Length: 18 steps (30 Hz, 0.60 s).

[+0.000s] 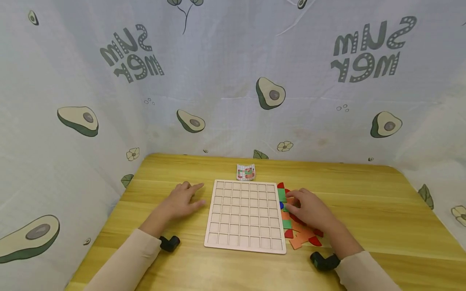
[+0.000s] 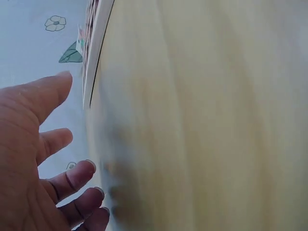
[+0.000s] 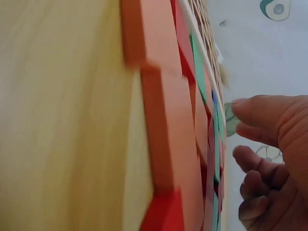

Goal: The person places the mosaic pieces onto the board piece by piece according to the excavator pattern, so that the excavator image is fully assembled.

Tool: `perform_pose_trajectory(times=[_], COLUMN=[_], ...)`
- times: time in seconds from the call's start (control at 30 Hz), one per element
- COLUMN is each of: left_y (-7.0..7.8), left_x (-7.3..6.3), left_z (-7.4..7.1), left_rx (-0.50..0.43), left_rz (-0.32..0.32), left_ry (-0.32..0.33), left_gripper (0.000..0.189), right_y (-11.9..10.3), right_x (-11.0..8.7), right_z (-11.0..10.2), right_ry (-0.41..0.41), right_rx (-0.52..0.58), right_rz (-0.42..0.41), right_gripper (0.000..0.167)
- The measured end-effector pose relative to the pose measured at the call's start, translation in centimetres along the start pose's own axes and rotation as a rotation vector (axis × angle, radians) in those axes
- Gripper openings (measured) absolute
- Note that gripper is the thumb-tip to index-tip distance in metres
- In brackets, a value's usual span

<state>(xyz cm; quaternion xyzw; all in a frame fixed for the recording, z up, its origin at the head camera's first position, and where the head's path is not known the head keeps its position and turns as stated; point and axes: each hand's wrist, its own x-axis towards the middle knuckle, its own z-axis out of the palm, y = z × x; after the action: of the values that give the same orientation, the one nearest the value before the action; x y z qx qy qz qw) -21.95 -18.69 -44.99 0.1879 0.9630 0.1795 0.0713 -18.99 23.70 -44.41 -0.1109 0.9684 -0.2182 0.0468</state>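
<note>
A pale wooden grid board (image 1: 244,250), with bare square cells, lies on the table. To its left my left hand (image 1: 182,201) is held with fingers spread and nothing in them; the left wrist view also shows this hand (image 2: 29,159) over the wood. My right hand (image 1: 310,208) is over a pile of flat pieces along the board's right side. Among them are orange (image 1: 305,235), green (image 1: 287,224), red (image 1: 314,241) and blue (image 1: 281,205) ones. In the right wrist view the fingers (image 3: 255,108) are loosely bent above the pile, with nothing visible between them.
Behind the board stands a small printed card (image 1: 246,172) with a coloured grid pattern. The yellow wood-grain table (image 1: 371,202) reaches back to a white curtain (image 1: 225,81) printed with avocados. Black wrist devices sit near both sleeves.
</note>
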Motion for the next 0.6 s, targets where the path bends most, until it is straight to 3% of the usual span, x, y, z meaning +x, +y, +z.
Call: perform_pose_trajectory(times=[0.17, 0.4, 0.6], left_y=[1.2, 3.1, 3.5], left_x=[0.2, -0.1, -0.2], left_z=[1.4, 2.5, 3.9], left_rx=[-0.027, -0.102, -0.182], left_rz=[-0.026, -0.087, -0.056], left_ry=[0.018, 0.111, 0.179], left_gripper=[0.066, 0.058, 0.053], right_y=[-0.9, -1.1, -0.9], right_x=[1.1, 1.3, 1.3], right_z=[0.5, 0.8, 1.1], right_ry=[-0.073, -0.078, -0.075], right_rx=[0.049, 0.118, 0.181], right_rz=[0.039, 0.074, 0.098], right_gripper=[0.026, 0.015, 0.016])
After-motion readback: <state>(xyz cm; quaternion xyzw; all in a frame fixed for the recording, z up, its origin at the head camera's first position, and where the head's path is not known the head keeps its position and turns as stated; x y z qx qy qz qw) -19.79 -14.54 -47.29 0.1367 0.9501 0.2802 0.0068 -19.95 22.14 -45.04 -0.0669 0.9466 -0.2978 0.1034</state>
